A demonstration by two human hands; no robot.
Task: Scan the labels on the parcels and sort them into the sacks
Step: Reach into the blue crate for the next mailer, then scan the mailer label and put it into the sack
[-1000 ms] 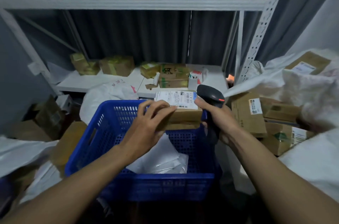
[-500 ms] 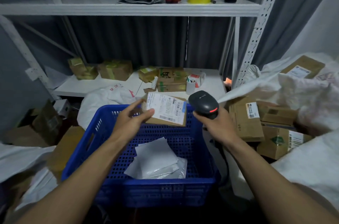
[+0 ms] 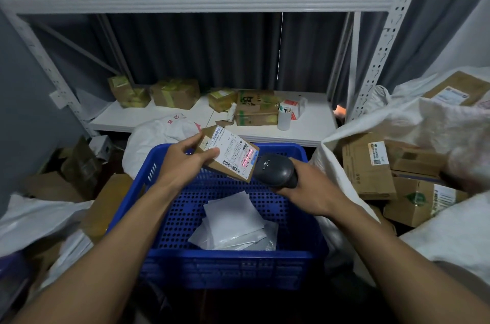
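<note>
We hold the small brown parcel (image 3: 212, 138) up over the far side of the blue basket (image 3: 228, 265), at about 12 o'clock from its middle. Our left hand (image 3: 183, 164) grips its left end, with the thumb on top by the white label (image 3: 233, 152) and the fingers (image 3: 189, 142) curled round the far side. Our right hand (image 3: 310, 191) is wrapped tight round the black scanner (image 3: 277, 171), which sits at 4 o'clock from the parcel, just beside its edge. A red line of light (image 3: 245, 158) lies on the label.

To do this well, we think the red line should cross all the bars. So we turn the label to face the scanner and hold both hands steady. Our thumb must not cover the bars.

The open white sack (image 3: 376, 119) with boxes in it waits at 3 o'clock from the basket.
</note>
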